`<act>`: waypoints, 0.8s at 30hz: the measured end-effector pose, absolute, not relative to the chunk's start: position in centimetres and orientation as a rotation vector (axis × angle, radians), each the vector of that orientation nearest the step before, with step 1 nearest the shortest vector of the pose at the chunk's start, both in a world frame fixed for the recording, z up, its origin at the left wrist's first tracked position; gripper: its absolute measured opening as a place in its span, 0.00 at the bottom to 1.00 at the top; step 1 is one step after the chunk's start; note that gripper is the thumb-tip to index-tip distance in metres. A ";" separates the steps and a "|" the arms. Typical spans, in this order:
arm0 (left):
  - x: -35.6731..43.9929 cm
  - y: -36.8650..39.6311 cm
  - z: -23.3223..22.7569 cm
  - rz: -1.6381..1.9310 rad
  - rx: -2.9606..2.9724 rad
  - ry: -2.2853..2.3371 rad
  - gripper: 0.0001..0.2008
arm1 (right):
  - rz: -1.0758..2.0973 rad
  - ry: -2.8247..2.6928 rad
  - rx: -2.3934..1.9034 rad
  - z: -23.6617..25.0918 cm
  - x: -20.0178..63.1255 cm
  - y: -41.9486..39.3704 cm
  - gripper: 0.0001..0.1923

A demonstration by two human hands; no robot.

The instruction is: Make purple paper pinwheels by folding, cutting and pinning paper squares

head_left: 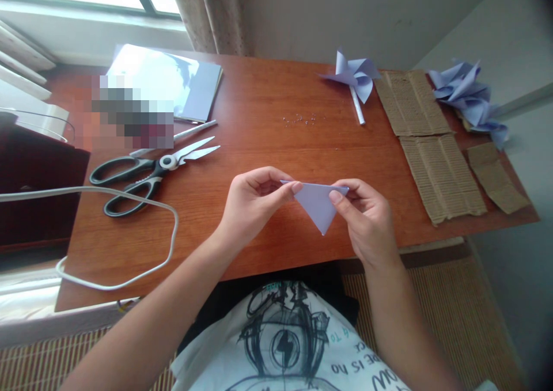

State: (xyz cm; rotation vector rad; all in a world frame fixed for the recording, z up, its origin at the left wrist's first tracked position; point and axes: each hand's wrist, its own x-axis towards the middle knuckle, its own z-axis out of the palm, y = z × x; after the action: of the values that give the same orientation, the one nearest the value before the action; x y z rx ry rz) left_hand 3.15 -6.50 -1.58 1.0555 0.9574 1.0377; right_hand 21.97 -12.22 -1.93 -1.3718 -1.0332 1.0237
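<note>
Lavender paper, folded into a triangle (318, 205) with its point hanging down, is held just above the near edge of the wooden table (259, 149); the left hand (253, 207) pinches the left end of the top edge between thumb and forefinger, the other fingers curled in; the right hand (365, 215) pinches the right corner the same way, thumb on the face of the sheet; both hands are closed on the paper and nothing else.

To the left lie black-handled scissors (147, 175), blades apart, with a pen (194, 131) just beyond them and a white cable (129, 235) looping over the table edge; farther back sits a stack of pale sheets (173, 86). A finished paper pinwheel (354, 80) rests at the far side, strips of corrugated cardboard (432, 155) to its right, more folded paper pieces (470, 97) beyond those.

Risks, as I judge them: the grip is only at the two top corners, so uneven pull could skew the crease or tear the thin sheet; a slack pinch could let the layers slide apart; a dropped piece might slip off the near edge into the lap; the open scissor blades lie within reach of a careless left forearm.
</note>
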 end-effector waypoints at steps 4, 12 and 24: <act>3.2 -6.5 -1.5 1.025 1.063 0.981 0.14 | 1.031 -1.020 -1.369 -1.9 22.0 -12.2 0.06; 3.2 -6.6 -1.4 1.051 1.063 0.991 0.13 | 1.033 -1.013 -1.350 -1.7 21.7 -12.2 0.07; 3.1 -6.8 -1.1 1.104 1.087 1.067 0.11 | 0.832 -1.020 -1.385 -1.1 21.2 -12.3 0.09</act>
State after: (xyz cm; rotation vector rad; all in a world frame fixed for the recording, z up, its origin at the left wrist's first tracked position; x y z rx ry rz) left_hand 3.09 -6.80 -1.13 1.0871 1.0675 1.1044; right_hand 21.24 -12.35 -1.14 -1.3854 -1.0200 0.8321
